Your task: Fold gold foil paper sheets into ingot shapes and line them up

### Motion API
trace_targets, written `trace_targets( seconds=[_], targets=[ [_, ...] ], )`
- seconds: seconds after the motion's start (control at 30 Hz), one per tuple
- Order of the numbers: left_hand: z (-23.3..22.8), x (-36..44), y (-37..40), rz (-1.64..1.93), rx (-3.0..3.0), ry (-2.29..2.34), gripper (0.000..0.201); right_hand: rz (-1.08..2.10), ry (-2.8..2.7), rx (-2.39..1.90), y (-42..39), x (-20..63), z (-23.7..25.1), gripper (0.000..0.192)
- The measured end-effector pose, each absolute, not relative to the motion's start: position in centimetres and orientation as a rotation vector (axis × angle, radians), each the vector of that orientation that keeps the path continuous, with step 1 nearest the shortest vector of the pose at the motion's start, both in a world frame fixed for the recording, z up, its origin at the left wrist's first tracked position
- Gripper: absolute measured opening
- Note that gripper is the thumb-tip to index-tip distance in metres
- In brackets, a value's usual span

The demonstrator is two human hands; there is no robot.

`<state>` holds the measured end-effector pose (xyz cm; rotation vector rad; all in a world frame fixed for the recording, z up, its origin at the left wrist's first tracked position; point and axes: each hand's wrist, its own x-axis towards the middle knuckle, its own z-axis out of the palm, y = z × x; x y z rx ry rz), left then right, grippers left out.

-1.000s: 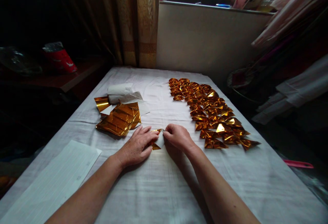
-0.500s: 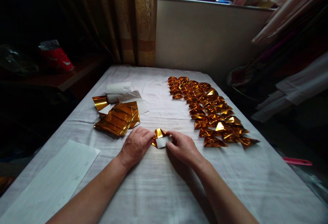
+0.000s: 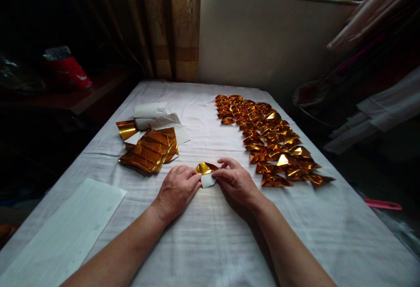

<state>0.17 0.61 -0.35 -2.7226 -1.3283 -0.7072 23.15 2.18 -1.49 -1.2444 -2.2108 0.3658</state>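
A small piece of gold foil paper (image 3: 207,179), partly folded with its white back showing, lies on the table between my hands. My left hand (image 3: 179,187) pinches its left edge between thumb and fingers. At its right edge, my right hand (image 3: 236,183) grips the paper with thumb and index finger, the other fingers raised a little. Left of my hands is a pile of flat gold foil sheets (image 3: 149,150). On the right, many folded gold foil pieces (image 3: 274,149) stand in rows.
White paper (image 3: 151,110) lies behind the foil sheets, and a lined paper strip (image 3: 67,234) lies front left. A white cloth (image 3: 197,243) covers the table. Left stands a red container (image 3: 68,70) on a side surface; a pink handle (image 3: 383,204) shows past the right edge.
The paper's gold upper part has become more rounded. My right fingers have lifted and shifted along its right edge, while my left hand stays at the left edge. The view has tilted slightly.
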Motion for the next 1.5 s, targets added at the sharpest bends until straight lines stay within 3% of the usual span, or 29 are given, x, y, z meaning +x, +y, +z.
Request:
trace_targets(
  seconds=[0.2,0.4,0.93,1.33,1.5],
  targets=[
    [-0.6,0.3,0.7,-0.697,-2.682,-1.327,0.008,0.448,-2.212,-1.028,2.3,23.1,-1.6,0.016],
    [-0.6,0.1,0.7,-0.656,-2.693,-1.332,0.01,0.541,-2.116,-1.167,2.1,23.0,-1.4,0.011],
    [-1.0,0.4,0.8,-0.73,-2.809,-1.207,0.012,0.382,-2.106,-1.291,2.2,22.1,-1.9,0.004],
    [-0.6,0.4,0.5,-0.763,-2.854,-1.268,0.015,0.498,-2.202,-1.234,2.5,22.5,-1.0,0.021],
    [-0.7,0.5,0.5,-0.766,-2.84,-1.27,0.015,0.531,-2.162,-1.226,2.8,22.6,-1.2,0.014]
  ],
)
